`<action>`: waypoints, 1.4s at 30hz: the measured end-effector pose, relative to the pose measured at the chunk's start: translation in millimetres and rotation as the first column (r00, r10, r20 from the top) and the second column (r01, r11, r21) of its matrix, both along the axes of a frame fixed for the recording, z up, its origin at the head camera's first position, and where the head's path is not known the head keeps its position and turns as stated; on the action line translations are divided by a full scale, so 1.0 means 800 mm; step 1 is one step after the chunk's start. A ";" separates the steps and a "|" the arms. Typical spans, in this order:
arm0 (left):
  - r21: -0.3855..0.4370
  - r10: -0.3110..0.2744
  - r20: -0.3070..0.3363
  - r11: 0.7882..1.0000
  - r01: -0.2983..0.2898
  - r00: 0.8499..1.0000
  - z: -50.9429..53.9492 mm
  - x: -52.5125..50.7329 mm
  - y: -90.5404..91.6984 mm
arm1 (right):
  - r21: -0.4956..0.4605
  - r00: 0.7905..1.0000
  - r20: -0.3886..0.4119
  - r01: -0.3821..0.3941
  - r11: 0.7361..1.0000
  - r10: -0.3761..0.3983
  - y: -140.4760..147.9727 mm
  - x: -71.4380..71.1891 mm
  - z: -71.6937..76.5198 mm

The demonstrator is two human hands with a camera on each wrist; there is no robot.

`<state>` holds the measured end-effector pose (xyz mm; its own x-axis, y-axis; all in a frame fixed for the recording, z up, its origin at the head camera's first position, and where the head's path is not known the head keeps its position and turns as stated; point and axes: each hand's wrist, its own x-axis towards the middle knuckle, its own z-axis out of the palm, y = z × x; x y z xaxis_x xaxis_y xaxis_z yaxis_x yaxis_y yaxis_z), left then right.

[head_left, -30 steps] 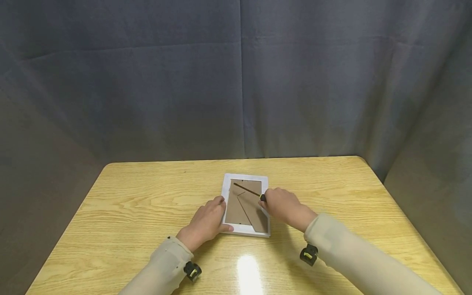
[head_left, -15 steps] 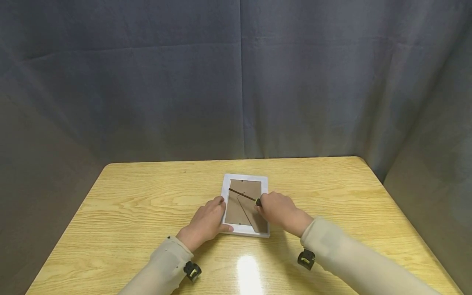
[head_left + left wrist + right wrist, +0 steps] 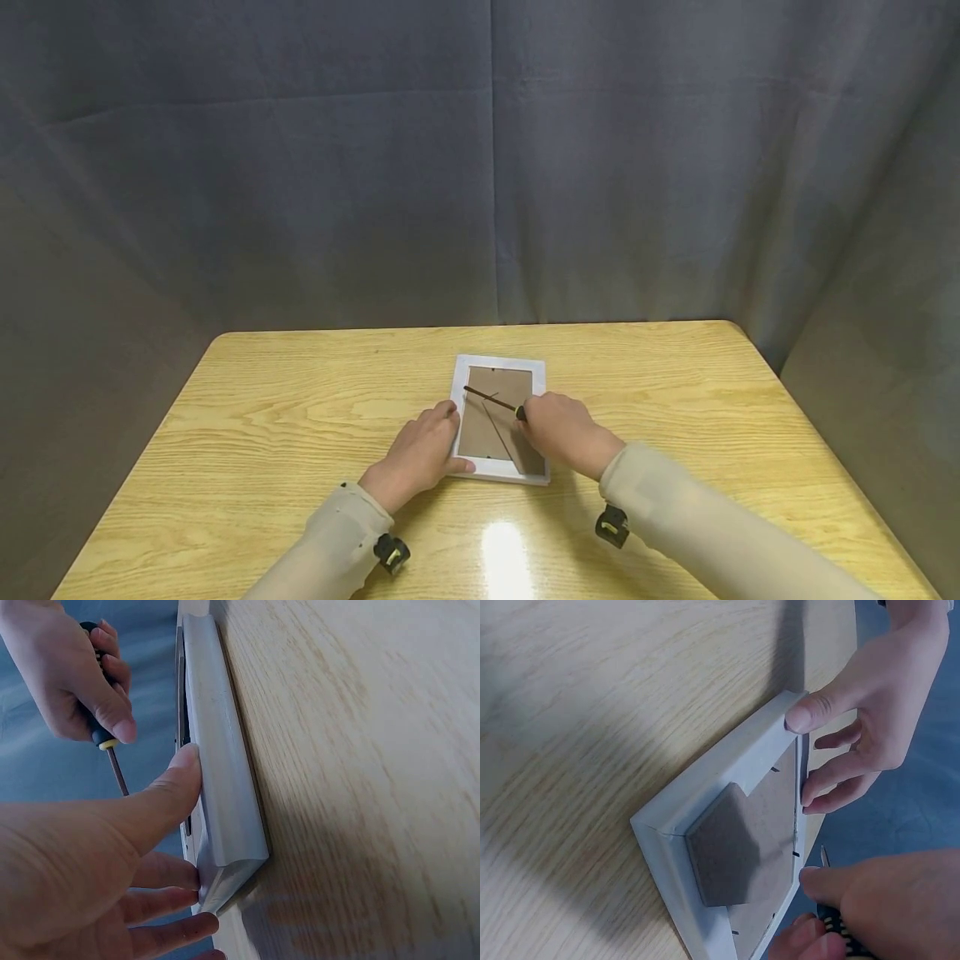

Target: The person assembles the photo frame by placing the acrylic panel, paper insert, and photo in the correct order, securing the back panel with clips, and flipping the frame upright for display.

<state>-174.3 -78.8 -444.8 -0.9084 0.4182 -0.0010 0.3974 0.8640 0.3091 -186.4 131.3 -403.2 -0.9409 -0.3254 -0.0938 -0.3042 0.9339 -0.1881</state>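
A white picture frame lies face down on the table, its brown backing board and the flap of its stand facing up. My left hand grips the near left corner, the thumb on the near side and the fingers along the left side. In my right hand I hold a screwdriver with a black and yellow handle. Its shaft points left across the backing, the tip at the frame's left inner edge; I cannot tell if it touches. Small dark tabs stand along the backing's edge.
The wood-grain table stretches out on both sides of the frame. Dark grey curtains hang behind it and at the sides. Each sleeve carries a small black device at the wrist.
My right hand has moved a little left and nearer to me with the screwdriver, bringing its tip from over the backing to the left inner edge. The left hand and picture frame stay put.
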 end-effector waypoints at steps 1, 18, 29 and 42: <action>-0.001 -0.001 -0.002 1.000 0.001 1.000 0.000 0.000 0.000 | -0.001 1.000 -0.006 -0.001 1.000 0.001 -0.001 -0.001 0.000; -0.012 -0.017 -0.018 1.000 0.017 1.000 0.001 0.001 -0.001 | 0.038 1.000 -0.008 0.021 0.999 -0.020 -0.010 -0.012 -0.006; -0.003 -0.013 -0.020 1.000 0.013 1.000 0.003 0.001 -0.002 | 0.073 0.999 0.013 0.036 0.997 -0.037 -0.013 -0.017 -0.008; -0.012 -0.011 -0.019 1.000 0.011 1.000 0.000 0.000 -0.001 | 0.142 0.995 0.072 0.063 0.988 -0.074 -0.019 -0.018 -0.012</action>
